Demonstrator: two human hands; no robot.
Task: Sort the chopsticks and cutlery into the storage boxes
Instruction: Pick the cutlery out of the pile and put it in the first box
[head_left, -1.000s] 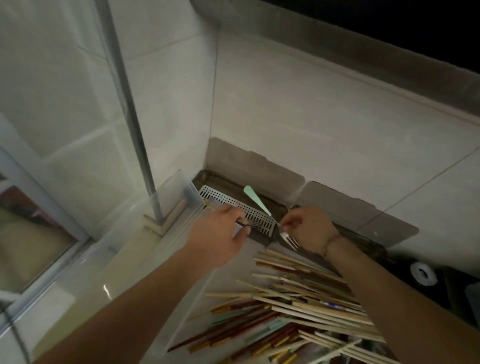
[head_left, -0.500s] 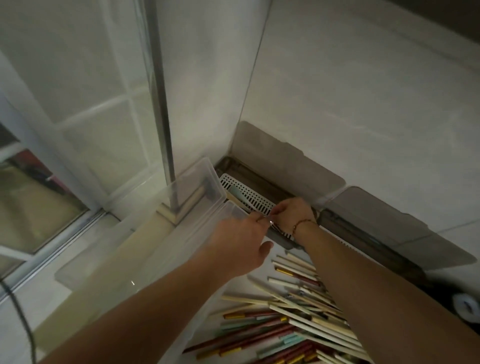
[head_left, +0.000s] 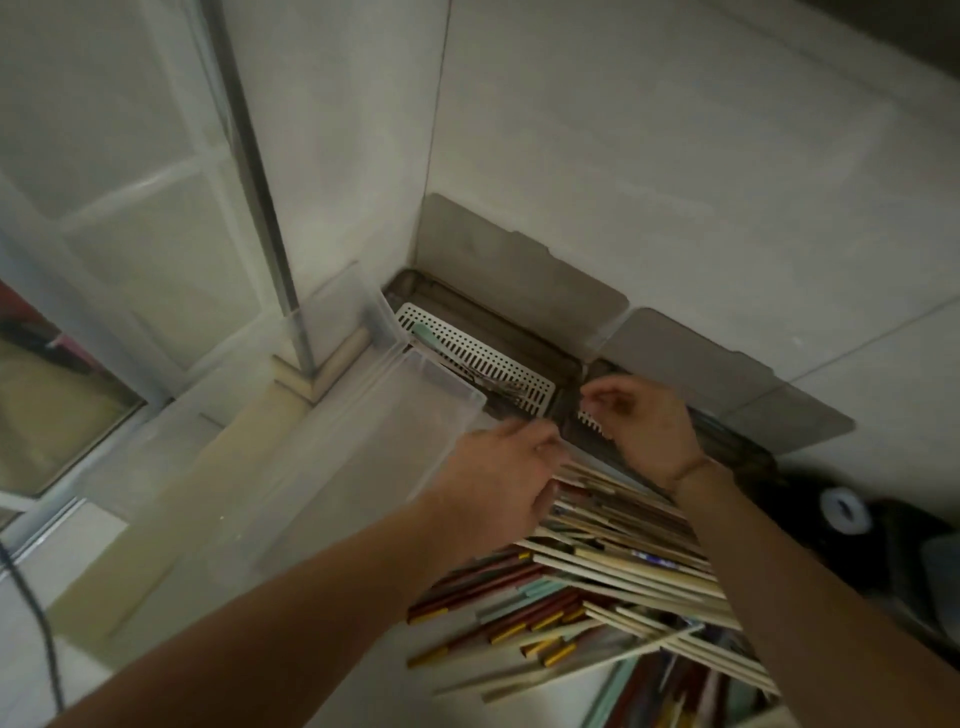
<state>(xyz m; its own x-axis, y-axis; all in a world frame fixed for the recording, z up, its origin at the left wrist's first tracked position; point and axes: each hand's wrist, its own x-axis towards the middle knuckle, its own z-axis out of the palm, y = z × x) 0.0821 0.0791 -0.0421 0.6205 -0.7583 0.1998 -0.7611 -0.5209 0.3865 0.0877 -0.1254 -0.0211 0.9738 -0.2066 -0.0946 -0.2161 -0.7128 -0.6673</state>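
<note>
Head view, the only one supplied. Two storage boxes are seen against the far wall, lids propped open. In the left storage box (head_left: 475, 348) a white slotted tray is fitted; a mint-handled fork (head_left: 422, 332) is seen lying on it, handle toward the far-left corner, tines blurred near the tray's right end. At least one more dark utensil seems to be lying beside it, too blurred to be identified. Only part of the right storage box (head_left: 727, 441) is seen, behind the right hand; its contents cannot be made out.

The left hand (head_left: 498, 483) is held just near of the left box, fingers curled. Whether anything is pinched cannot be told; the fingertips are smeared by motion. The right hand (head_left: 644, 426) is held over the gap between the boxes, fingers loosely curled, nothing visibly held.

A clear plastic bin (head_left: 363, 415) is seen at left, apparently without cutlery in it.

Progress is judged early. A large heap of chopsticks (head_left: 597, 582) is left unsorted on the near right: cream, dark red with yellow tips, and a few mint ones, crossing each other. Only a couple of items are seen boxed. Nearly all sorting is left to be done, and the chopsticks are judged to need bundling by colour first.
</note>
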